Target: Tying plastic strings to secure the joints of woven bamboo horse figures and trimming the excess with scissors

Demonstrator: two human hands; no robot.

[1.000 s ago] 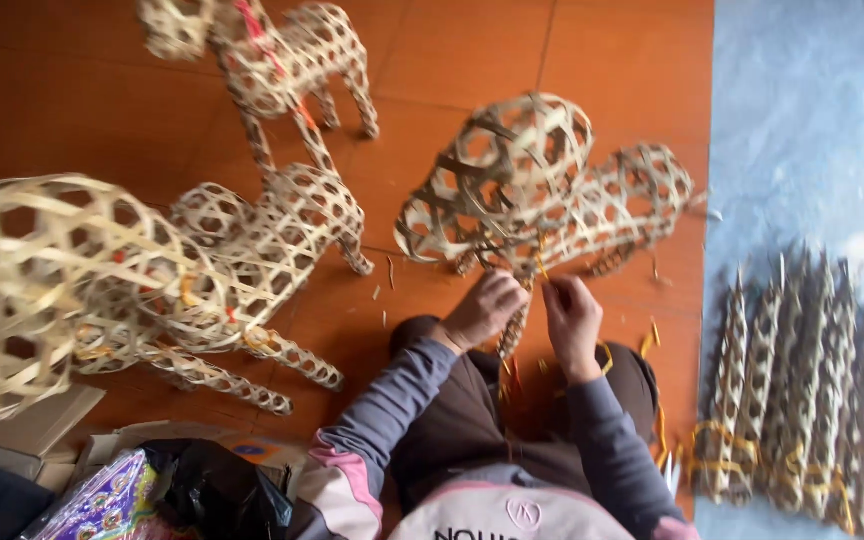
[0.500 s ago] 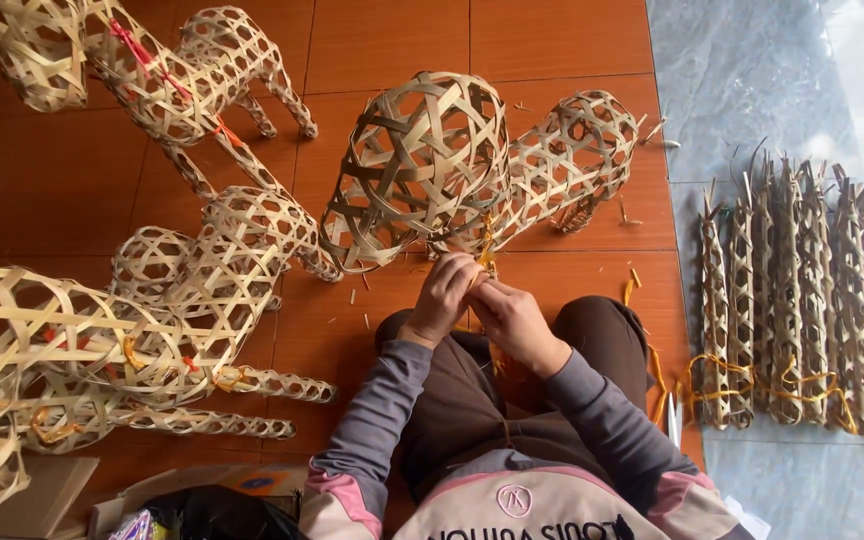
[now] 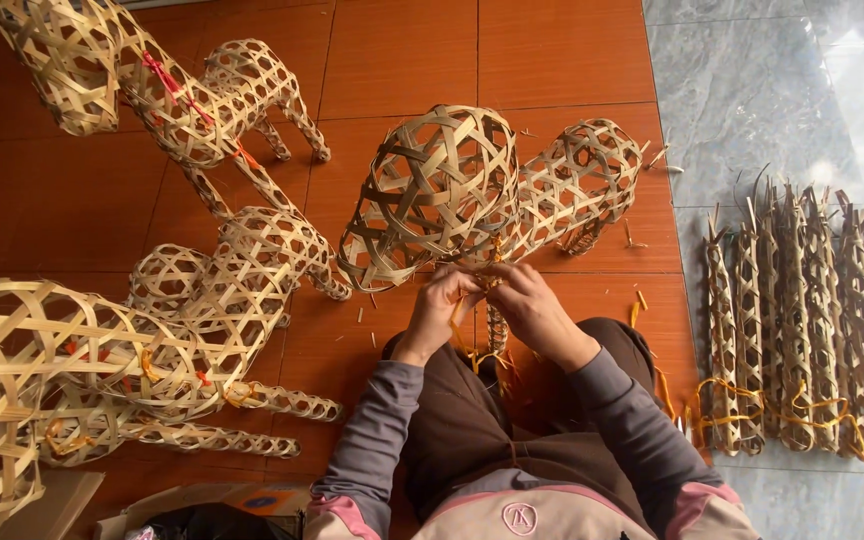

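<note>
Woven frame [image 3: 472,190] at frame centre could slip and loosen its weave, we judge, since our left hand [image 3: 444,305] and right hand [image 3: 524,300] only pinch thin strips [image 3: 490,268].

Tan open-lattice woven bamboo figure [image 3: 472,190], yellow ties [image 3: 472,345], orange-red floor tiles [image 3: 392,60], grey sleeves [image 3: 372,440].

Person, seen from above. Top: grey long sleeves, close-fitting and creased at the elbows, ending at the wrists. Left hand [image 3: 442,305] and right hand [image 3: 530,305] bare: no gloves, rings or watch visible. Shoulders: pink trim on left and right at the near edge. Chest: pale beige panel with a small round pink emblem. Legs: dark brown trousers, loose and softly folded over the lap.
</note>
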